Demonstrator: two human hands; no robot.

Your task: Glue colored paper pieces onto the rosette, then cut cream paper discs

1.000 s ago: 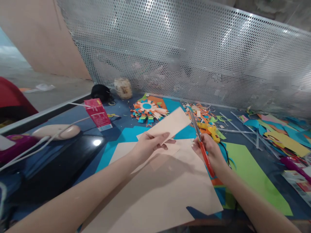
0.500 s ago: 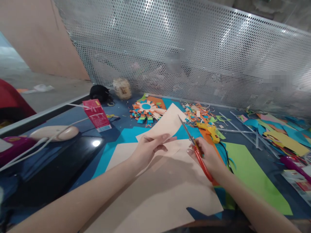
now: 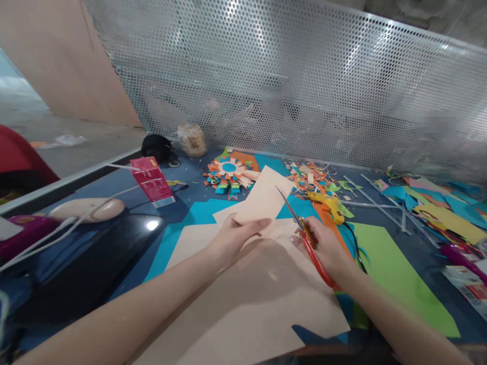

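Observation:
A pale peach piece of paper [image 3: 266,190] is pinched between the thumb and fingers of my left hand [image 3: 243,235]. My right hand [image 3: 317,241] grips scissors [image 3: 314,256] with red-orange handles. Their blades point up and left, close to the paper's right edge and apart from it. Beneath both hands spreads a large peach sheet [image 3: 243,309] with a notch cut in its near edge. A small blurred peach scrap [image 3: 273,275] shows over that sheet, below my left hand.
Blue sheets [image 3: 160,253] and a green sheet [image 3: 403,279] flank the peach one. Behind are a yellow glue gun [image 3: 329,205], a paper rosette [image 3: 228,170] and a heap of clippings [image 3: 312,175]. A pink drink carton [image 3: 152,182] and a black phone [image 3: 87,274] are on the left.
The paper in my left hand has tilted and shifted slightly. The scissor tips have moved a little left and down. A small scrap has appeared below the left hand.

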